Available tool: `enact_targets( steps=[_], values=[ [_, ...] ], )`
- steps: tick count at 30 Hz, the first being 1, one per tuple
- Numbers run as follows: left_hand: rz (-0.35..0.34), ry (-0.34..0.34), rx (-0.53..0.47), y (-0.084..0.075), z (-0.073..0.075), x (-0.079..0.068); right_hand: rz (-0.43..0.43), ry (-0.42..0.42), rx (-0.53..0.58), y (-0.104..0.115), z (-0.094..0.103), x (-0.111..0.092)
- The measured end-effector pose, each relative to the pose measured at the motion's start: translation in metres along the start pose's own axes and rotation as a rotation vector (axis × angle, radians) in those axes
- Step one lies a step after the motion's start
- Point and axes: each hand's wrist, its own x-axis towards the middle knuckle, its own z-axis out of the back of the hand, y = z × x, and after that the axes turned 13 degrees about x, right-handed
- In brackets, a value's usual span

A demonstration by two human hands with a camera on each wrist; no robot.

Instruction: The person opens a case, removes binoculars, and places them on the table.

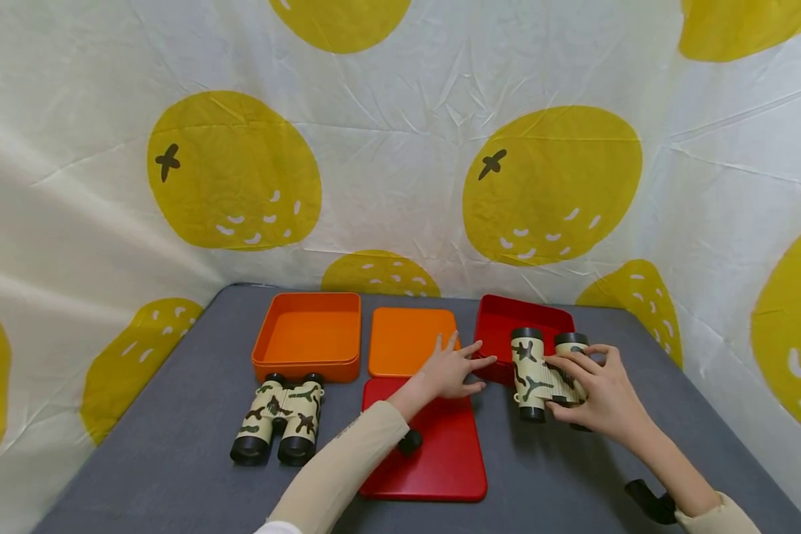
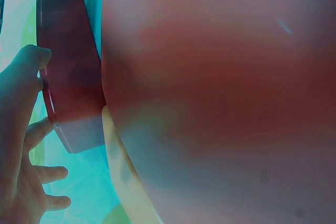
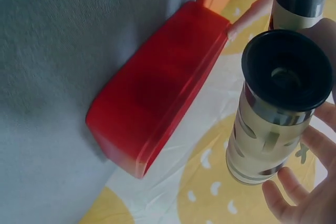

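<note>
My right hand [image 1: 601, 393] grips a pair of camouflage-patterned binoculars [image 1: 529, 371] by one barrel, held up in front of the open red box [image 1: 522, 315]. In the right wrist view, the black-rimmed end of one barrel [image 3: 268, 140] faces the camera, fingers curled along its side. My left hand [image 1: 449, 371] spreads its fingers, with fingertips right at the left side of the red box. The left wrist view shows the red box [image 2: 71, 51] beside the thumb and fingers. Below the left forearm lies a flat red lid [image 1: 440, 467], partly covered by the sleeve.
A second pair of camouflage binoculars [image 1: 300, 408] lies on the grey table [image 1: 153, 445] at the left. Behind it stands an open orange box [image 1: 307, 372], with a flat orange lid [image 1: 407, 345] to its right. A fruit-patterned curtain [image 1: 394, 185] hangs behind the table.
</note>
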Motion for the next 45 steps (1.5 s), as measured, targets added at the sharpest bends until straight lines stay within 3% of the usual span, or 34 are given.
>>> enact_targets(
  steps=[10,22,32,45],
  values=[
    [0.003,0.014,0.003,0.001,0.000,0.000,-0.055,0.044,0.023,0.015,-0.005,-0.015],
    [-0.006,0.024,-0.037,0.001,0.004,-0.004,-0.063,0.095,0.030,0.025,-0.014,-0.029],
    [-0.007,0.012,-0.032,0.000,0.004,-0.004,-0.062,0.177,0.013,0.026,-0.024,-0.039],
    [-0.013,0.006,-0.038,0.000,0.003,-0.004,-0.084,0.220,0.006,0.025,-0.033,-0.043]
  ],
)
